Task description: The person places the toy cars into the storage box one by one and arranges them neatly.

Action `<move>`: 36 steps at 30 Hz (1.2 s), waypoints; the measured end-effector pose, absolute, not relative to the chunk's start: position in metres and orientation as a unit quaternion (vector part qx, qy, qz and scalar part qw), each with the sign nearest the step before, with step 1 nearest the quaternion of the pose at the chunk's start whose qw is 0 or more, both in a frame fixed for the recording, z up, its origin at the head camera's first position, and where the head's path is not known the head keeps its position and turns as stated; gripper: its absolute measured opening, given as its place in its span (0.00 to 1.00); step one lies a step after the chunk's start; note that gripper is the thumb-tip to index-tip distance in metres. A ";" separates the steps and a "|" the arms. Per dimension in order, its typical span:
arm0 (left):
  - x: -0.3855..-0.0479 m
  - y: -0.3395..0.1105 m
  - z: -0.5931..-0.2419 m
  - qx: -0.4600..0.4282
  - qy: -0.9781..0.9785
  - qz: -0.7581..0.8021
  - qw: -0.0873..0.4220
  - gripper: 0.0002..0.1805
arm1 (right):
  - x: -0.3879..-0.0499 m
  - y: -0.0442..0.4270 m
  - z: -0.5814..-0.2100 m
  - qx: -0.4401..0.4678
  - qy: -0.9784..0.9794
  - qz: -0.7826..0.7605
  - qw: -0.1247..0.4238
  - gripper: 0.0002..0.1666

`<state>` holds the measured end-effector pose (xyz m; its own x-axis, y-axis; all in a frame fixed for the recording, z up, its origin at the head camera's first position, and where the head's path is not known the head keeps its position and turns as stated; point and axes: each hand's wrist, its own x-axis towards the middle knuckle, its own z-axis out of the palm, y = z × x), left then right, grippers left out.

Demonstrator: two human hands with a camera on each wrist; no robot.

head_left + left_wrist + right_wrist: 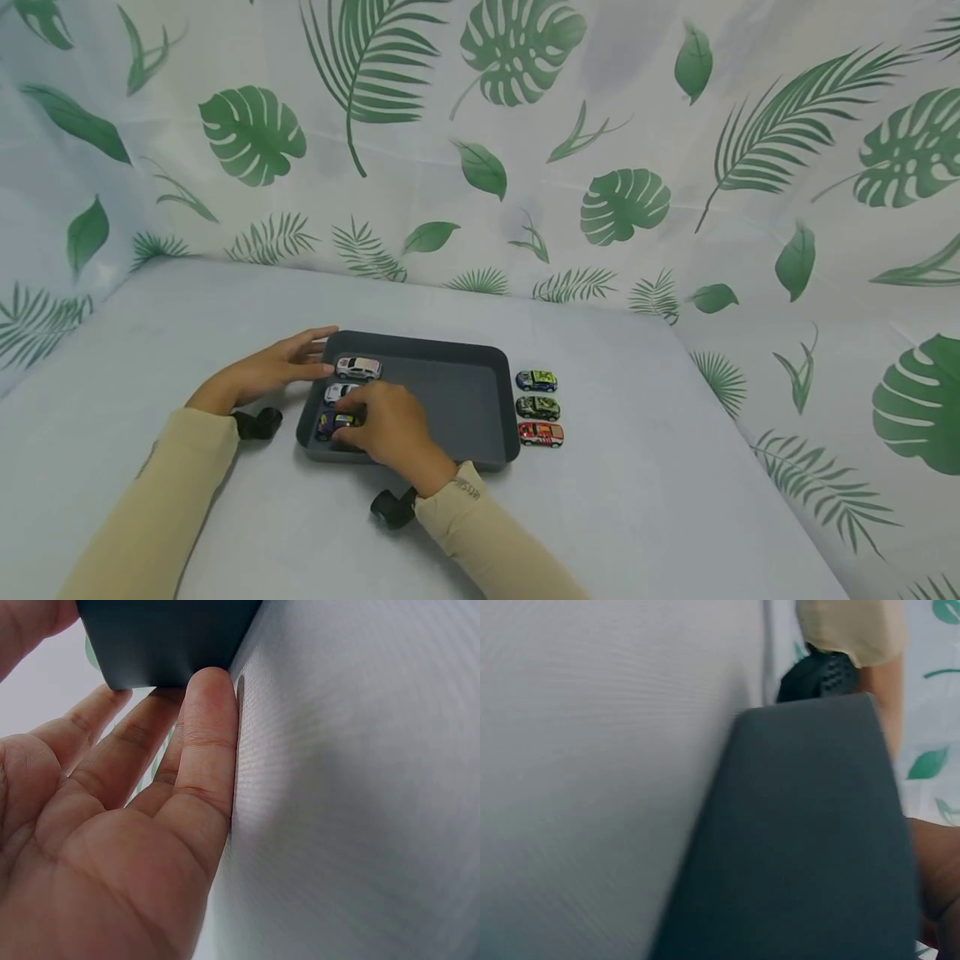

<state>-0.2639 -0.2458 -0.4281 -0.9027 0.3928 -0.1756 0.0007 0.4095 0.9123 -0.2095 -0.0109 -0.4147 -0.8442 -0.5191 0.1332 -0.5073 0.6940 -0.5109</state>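
Observation:
My left hand lies at the left end of a dark grey tray. In the left wrist view its fingers are extended, with tips against the tray's outer wall. My right hand reaches over the near wall and pinches a dark purple toy car at the near left corner inside. Behind that car is a white toy car, partly covered by the right hand. Farther back stands another white toy car with reddish markings. In the right wrist view the tray wall hides most of the right hand.
Right of the tray, a blue-and-yellow toy car, a dark green toy car and a red toy car stand in a column on the white tabletop. A leaf-print cloth hangs behind.

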 end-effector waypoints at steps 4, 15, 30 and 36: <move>-0.263 -0.246 -0.429 0.121 0.817 0.532 0.185 0.48 | -0.212 -0.002 -0.410 -0.292 0.911 -0.288 0.035 0.20; -0.265 -0.240 -0.426 0.109 0.826 0.519 0.189 0.49 | -0.225 0.034 -0.399 -0.297 0.870 -0.363 0.149 0.21; -0.265 -0.246 -0.428 0.104 0.836 0.505 0.188 0.50 | -0.236 0.067 -0.390 -0.360 0.798 -0.421 0.236 0.25; -0.264 -0.245 -0.428 0.101 0.837 0.503 0.189 0.50 | -0.239 0.080 -0.395 -0.391 0.767 -0.441 0.254 0.25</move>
<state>-0.2640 -0.2449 -0.4284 -0.9077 0.3601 -0.2154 -0.0210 0.4737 0.8805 -0.2389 0.0797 -0.3953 -0.5655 -0.8235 -0.0456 -0.3749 0.3059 -0.8751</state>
